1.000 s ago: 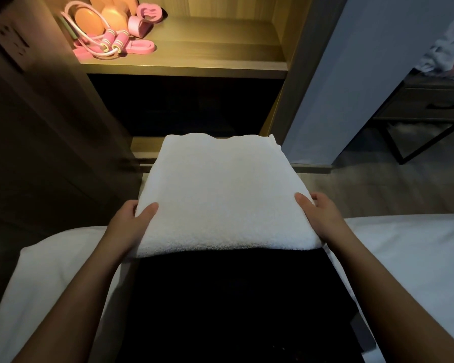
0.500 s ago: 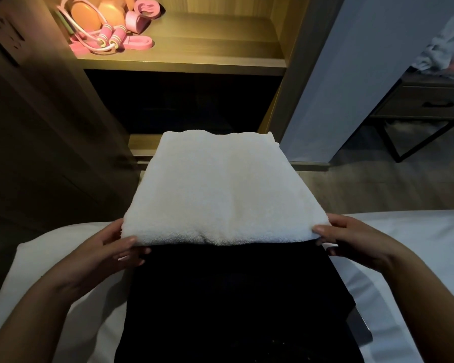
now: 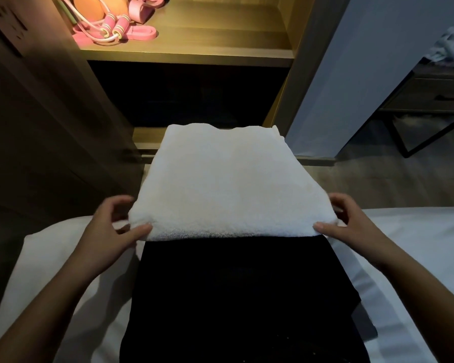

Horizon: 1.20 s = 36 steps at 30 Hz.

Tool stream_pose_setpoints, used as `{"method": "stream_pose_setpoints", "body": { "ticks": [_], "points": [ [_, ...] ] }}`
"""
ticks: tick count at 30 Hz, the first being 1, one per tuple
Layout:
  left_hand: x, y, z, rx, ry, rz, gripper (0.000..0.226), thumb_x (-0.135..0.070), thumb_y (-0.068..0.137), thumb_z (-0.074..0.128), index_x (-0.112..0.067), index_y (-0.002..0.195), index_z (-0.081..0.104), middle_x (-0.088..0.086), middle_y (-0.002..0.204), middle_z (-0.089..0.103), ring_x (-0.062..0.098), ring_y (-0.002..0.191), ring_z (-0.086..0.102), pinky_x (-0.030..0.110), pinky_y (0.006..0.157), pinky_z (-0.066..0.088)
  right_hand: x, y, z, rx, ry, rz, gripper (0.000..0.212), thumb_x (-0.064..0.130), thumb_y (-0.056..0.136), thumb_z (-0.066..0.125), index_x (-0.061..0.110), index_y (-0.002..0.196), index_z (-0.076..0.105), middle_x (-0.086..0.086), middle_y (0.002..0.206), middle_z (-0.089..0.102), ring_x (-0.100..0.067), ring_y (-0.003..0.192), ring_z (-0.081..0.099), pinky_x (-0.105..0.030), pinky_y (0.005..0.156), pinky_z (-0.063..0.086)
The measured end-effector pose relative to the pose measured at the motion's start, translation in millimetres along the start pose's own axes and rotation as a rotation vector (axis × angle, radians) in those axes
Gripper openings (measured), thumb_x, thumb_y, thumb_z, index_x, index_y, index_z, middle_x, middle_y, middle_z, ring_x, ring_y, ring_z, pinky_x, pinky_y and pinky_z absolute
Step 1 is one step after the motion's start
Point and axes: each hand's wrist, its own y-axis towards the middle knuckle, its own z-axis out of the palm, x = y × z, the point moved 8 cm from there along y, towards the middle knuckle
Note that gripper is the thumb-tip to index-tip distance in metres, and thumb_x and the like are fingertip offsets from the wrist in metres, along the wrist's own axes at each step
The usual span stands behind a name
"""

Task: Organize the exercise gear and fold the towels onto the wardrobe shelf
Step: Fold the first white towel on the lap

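A folded white towel (image 3: 228, 184) lies on a folded black towel (image 3: 236, 297) on the bed, its far edge reaching toward the wardrobe. My left hand (image 3: 108, 231) pinches the white towel's near left corner, thumb on the front edge and fingers curled at its side. At the near right corner my right hand (image 3: 351, 226) holds it the same way. Pink exercise gear (image 3: 110, 24), a skipping rope among it, sits at the left of the lit wardrobe shelf (image 3: 220, 51).
The white bed sheet (image 3: 417, 244) spreads on both sides of the towels. The open wardrobe door (image 3: 37, 113) stands at the left. Under the shelf is a dark compartment. A dark side table (image 3: 430, 95) with metal legs stands at the far right.
Both hands slid back from the towel's sides to its near corners and now pinch them. The white towel stayed on the black one.
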Motion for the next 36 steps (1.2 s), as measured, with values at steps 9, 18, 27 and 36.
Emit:
{"method": "stream_pose_setpoints", "body": {
  "ticks": [9,18,27,36],
  "points": [
    [-40,-12,27,0.238,0.681,0.758,0.092,-0.024,0.066,0.089,-0.016,0.145,0.042,0.001,0.152,0.04,0.021,0.14,0.037,0.052,0.108,0.037,51,-10,23,0.088,-0.81,-0.667,0.079,0.03,0.077,0.077,0.03,0.144,0.035,0.009,0.156,0.028,-0.011,0.147,0.022,-0.044,0.114,0.025],
    [-74,26,-14,0.433,0.017,0.314,0.032,-0.031,0.064,0.071,-0.03,0.097,0.074,0.0,0.09,0.072,0.009,0.082,0.069,0.024,0.067,0.055,81,18,-16,0.128,-0.311,-0.388,0.035,0.011,0.076,0.074,0.042,0.092,0.073,0.014,0.09,0.072,0.0,0.083,0.067,-0.008,0.065,0.048],
    [-76,89,1,0.21,-0.545,-0.221,0.032,-0.043,0.096,0.047,-0.024,0.094,0.073,-0.002,0.089,0.075,0.011,0.076,0.073,0.031,0.067,0.049,68,79,-21,-0.026,0.555,0.122,0.038,0.044,0.093,0.053,0.025,0.125,0.059,0.0,0.111,0.072,-0.019,0.104,0.066,-0.038,0.08,0.05],
    [-55,103,9,0.15,-0.4,-0.312,0.04,-0.041,0.096,0.054,-0.014,0.124,0.059,0.006,0.116,0.067,0.022,0.101,0.065,0.042,0.09,0.049,86,96,-14,-0.199,0.146,-0.078,0.033,0.04,0.094,0.057,0.023,0.122,0.055,0.002,0.119,0.064,-0.016,0.102,0.064,-0.038,0.082,0.055]
  ]
}}
